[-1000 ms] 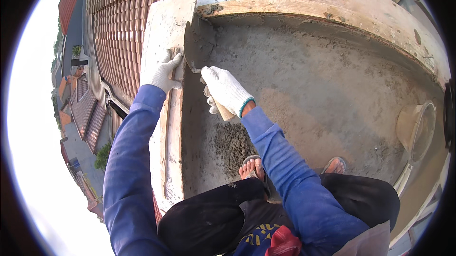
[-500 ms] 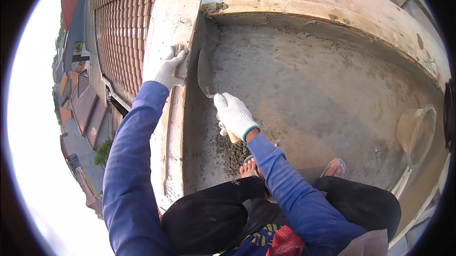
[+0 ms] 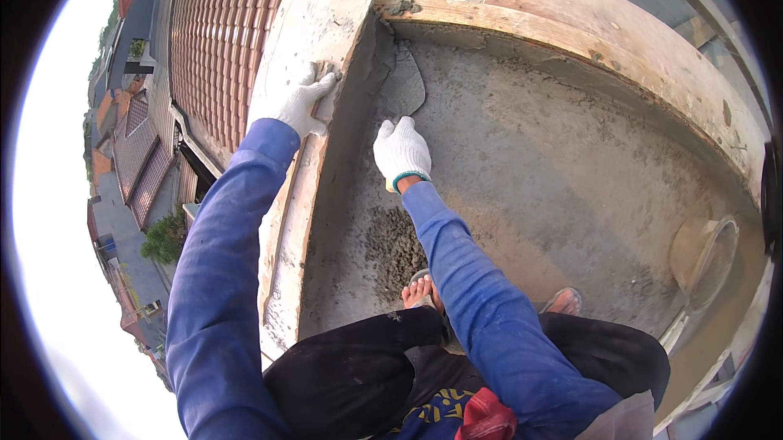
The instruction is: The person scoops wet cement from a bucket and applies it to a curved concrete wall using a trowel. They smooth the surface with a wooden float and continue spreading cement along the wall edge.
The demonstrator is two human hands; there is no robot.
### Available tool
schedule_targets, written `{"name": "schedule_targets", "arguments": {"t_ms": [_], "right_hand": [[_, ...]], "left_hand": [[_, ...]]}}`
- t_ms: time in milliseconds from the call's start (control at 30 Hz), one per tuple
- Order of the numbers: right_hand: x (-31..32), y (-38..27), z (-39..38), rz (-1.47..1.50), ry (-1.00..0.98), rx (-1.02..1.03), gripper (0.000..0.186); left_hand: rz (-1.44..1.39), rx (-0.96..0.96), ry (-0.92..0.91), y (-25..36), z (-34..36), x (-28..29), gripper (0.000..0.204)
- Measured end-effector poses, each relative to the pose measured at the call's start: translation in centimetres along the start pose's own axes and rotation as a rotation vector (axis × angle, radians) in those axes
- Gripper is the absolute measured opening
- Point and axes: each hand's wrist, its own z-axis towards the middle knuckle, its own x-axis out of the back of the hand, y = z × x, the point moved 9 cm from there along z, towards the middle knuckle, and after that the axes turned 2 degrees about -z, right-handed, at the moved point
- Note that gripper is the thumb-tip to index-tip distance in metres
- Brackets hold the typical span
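Note:
My right hand (image 3: 402, 150), in a white knitted glove with a green cuff, is closed round the handle of a trowel (image 3: 404, 88). The grey blade lies nearly flat on the cement surface (image 3: 522, 154), close to the far left corner. The handle is mostly covered by my glove. My left hand (image 3: 303, 104), gloved as well, rests with fingers spread on the pale wooden board (image 3: 326, 20) along the left side, near its inner edge. A smeared grey cement face runs below that edge. Crumbly wet mortar (image 3: 393, 244) lies between my right hand and my foot.
A plank edging (image 3: 563, 32) bounds the far side, with a taller board behind it. To the right a cement-stained bucket (image 3: 693, 256) lies tipped. Beyond the left board a tiled roof (image 3: 220, 40) and lower houses drop away. My sandalled feet (image 3: 420, 291) stand on the cement surface.
The trowel has gone forward to the far corner, its blade turning from on edge beside the left wall to flatter on the floor. My left hand stays on the board.

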Motion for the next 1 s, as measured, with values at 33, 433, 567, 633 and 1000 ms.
{"name": "schedule_targets", "arguments": {"t_ms": [33, 433, 567, 633, 1000], "right_hand": [[0.0, -0.7, 0.1, 0.014, 0.008, 0.015, 0.04], [-1.7, -1.9, -5.1, 0.283, 0.027, 0.168, 0.041], [2.9, -3.1, -8.5, 0.84, -0.381, 0.156, 0.03], [8.4, -3.6, -8.5, 0.854, -0.506, 0.204, 0.032], [47.1, 9.0, -25.8, 0.52, 0.163, 0.117, 0.044]], "left_hand": [[-0.031, 0.006, -0.012, -0.3, 0.2, -0.2, 0.119], [-0.056, 0.045, 0.005, -1.2, 0.8, -0.9, 0.122], [0.055, 0.025, 0.004, -1.2, -0.6, 0.0, 0.121], [0.051, 0.038, -0.005, -1.2, -0.4, 0.3, 0.121], [-0.073, 0.033, 0.03, -4.1, 1.3, -2.3, 0.13]]}}
